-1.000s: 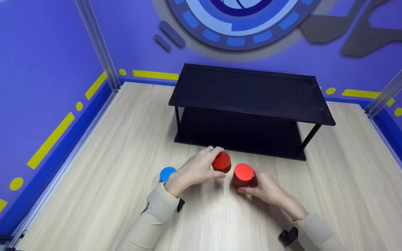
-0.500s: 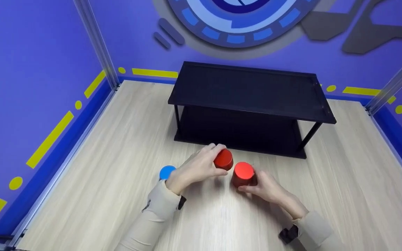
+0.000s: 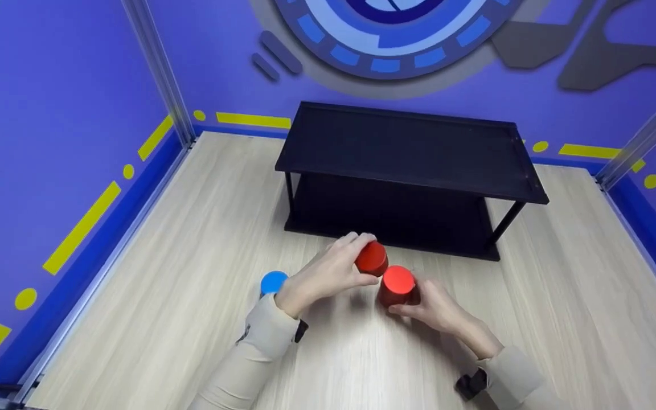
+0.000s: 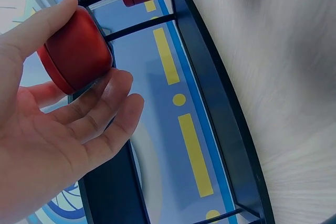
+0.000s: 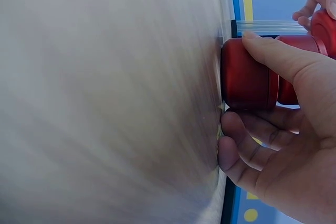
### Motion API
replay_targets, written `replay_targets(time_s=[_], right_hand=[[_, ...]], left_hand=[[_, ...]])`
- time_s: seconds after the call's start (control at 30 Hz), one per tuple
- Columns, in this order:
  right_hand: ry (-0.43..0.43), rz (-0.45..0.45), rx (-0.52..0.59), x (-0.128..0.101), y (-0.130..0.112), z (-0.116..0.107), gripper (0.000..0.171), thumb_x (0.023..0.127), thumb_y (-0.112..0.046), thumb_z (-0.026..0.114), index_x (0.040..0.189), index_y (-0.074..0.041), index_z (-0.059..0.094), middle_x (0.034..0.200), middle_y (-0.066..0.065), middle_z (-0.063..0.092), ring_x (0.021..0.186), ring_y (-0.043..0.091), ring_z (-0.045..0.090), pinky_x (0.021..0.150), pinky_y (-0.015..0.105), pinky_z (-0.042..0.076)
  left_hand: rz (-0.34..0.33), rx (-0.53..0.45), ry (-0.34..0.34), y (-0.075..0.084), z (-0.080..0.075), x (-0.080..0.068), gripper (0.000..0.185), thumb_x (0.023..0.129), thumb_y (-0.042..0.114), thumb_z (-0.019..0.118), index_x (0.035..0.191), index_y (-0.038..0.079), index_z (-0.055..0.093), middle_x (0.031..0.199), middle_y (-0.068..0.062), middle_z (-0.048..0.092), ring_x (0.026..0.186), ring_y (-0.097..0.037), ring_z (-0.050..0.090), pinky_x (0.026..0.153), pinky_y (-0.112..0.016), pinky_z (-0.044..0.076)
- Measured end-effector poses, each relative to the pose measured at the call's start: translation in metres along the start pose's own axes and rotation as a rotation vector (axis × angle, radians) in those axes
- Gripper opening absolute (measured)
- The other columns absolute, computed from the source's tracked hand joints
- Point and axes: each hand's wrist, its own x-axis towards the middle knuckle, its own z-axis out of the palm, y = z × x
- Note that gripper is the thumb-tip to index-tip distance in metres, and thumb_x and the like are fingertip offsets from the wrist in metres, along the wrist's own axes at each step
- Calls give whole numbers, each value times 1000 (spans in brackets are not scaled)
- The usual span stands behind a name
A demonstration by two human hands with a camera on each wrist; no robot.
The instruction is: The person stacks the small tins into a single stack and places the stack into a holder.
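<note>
My left hand (image 3: 335, 274) pinches a small red canister (image 3: 371, 259) between thumb and fingers; in the left wrist view the canister (image 4: 79, 51) is tilted. Just right of it in the head view stand two red canisters, one on top of the other, with the upper one's round top (image 3: 398, 280) facing up. Low on this stack, my right hand (image 3: 437, 308) grips the bottom canister (image 5: 247, 74) at the table. The upper canister (image 5: 300, 44) partly hides behind the right thumb in the right wrist view. Left canister and stack top sit very close together.
A black two-tier shelf (image 3: 408, 151) stands right behind the hands. Near the left wrist is a blue-topped canister (image 3: 274, 282), partly covered by the forearm. Blue printed panels (image 3: 66, 142) wall in the wooden table (image 3: 163, 296).
The left hand has shifted right and slightly away from the body with its red canister, narrowing the gap to the stack. The right hand has kept its place.
</note>
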Motion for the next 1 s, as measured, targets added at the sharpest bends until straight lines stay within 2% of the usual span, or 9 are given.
replay_targets(time_s=[0.17, 0.57, 1.0], right_hand=[[-8, 2, 24, 0, 0, 0, 62, 75, -26, 82, 126, -4, 54, 112, 3, 68, 100, 13, 62, 89, 33, 51], [0, 1, 17, 1, 1, -2, 61, 76, -29, 81, 125, -4, 55, 107, 2, 69, 93, 11, 60, 84, 29, 50], [17, -7, 3, 0, 1, 0, 64, 75, -29, 82, 126, -5, 53, 112, 3, 67, 100, 13, 62, 88, 33, 50]], left_hand=[[0, 7, -11, 4, 3, 2, 70, 81, 38, 76, 141, 23, 43, 112, 2, 57, 91, -9, 58, 76, -22, 50], [33, 41, -38, 12, 6, 7, 69, 81, 41, 74, 140, 23, 43, 111, 1, 58, 92, -10, 57, 77, -22, 50], [26, 60, -81, 13, 14, 9, 68, 81, 39, 74, 141, 26, 44, 107, 2, 57, 88, -10, 55, 74, -22, 47]])
